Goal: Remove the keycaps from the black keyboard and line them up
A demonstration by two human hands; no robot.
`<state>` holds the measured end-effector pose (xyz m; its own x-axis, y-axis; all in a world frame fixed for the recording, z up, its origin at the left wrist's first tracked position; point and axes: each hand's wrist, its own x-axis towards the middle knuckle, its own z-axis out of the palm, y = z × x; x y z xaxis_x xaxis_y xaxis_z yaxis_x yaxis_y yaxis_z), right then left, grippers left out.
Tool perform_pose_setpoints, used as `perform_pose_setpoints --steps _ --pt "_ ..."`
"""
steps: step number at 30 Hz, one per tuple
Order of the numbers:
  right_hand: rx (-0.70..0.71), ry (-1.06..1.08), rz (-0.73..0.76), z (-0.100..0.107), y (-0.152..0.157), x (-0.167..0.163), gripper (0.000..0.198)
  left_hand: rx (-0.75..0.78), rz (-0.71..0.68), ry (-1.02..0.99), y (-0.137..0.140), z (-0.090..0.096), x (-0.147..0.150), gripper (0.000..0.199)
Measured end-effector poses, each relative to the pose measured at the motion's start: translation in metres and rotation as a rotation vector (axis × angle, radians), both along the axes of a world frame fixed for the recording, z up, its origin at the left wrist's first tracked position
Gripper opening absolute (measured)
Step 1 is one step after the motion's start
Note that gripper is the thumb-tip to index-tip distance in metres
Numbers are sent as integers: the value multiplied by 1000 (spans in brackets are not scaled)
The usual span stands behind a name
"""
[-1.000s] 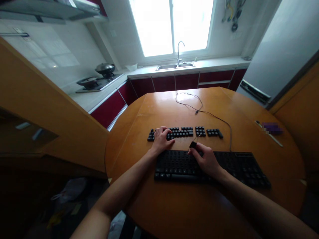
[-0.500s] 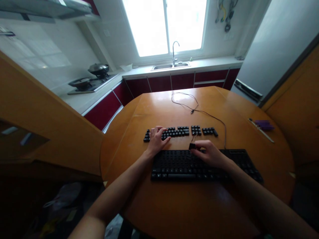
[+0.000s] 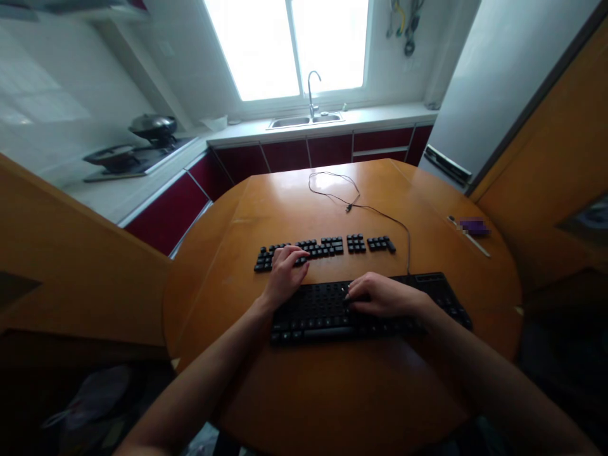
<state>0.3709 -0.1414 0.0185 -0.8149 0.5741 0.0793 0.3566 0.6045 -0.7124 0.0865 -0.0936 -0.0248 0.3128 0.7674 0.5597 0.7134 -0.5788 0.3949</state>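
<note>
My left hand (image 3: pixel 285 273) lies with its fingers apart over the left part of the rows of loose black keycaps (image 3: pixel 331 248), fingertips at the caps. Closer to me is a black keyboard (image 3: pixel 311 304), its upper rows mostly bare of caps and its bottom row still capped. My right hand (image 3: pixel 380 295) is closed above the middle of the keyboard, fingers pinched around a small dark keycap puller (image 3: pixel 348 299). A thin bright bit of its wire shows by the fingertips. Whether the wire touches the keyboard is hidden by the hand.
The keyboard's cable (image 3: pixel 380 214) loops across the far side of the wooden table (image 3: pixel 285 212). A brush with a white handle (image 3: pixel 475 244) and a purple object (image 3: pixel 474 226) lie at the right. Beyond stand a counter with a sink (image 3: pixel 304 120) and a stove with pans (image 3: pixel 111 158).
My right hand has come down and toward me, from near the loose keycaps onto the keyboard. My left hand stays over the caps. The whole view has shifted a little to the right.
</note>
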Motion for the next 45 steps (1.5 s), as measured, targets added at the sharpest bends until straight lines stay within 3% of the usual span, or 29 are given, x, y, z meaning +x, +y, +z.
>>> perform_pose_setpoints --steps 5,9,14,17,20,26,33,41,45 --pt "37 -46 -158 -6 -4 -9 20 -5 -41 4 0 -2 0 15" --pt "26 -16 -239 -16 -1 -15 20 -9 -167 40 -1 3 -1 13" --pt "-65 233 -377 -27 -1 -28 15 -83 -327 24 -12 15 3 16" --pt "-40 386 -485 -29 -5 -36 14 -140 -421 24 -24 17 11 27" --pt "17 408 -520 -29 -10 -39 13 -152 -468 12 -33 15 19 27" --pt "71 409 -520 -32 -12 -42 15 -108 -452 -59 -35 11 23 20" --pt "-3 449 -487 -35 -12 -44 16 -53 -421 -107 -38 1 23 29" --pt "3 458 -567 -31 -15 -43 14 137 -316 153 -46 8 24 29" --pt "-11 484 -547 -29 -14 -40 16 76 -288 201 -50 14 33 25"
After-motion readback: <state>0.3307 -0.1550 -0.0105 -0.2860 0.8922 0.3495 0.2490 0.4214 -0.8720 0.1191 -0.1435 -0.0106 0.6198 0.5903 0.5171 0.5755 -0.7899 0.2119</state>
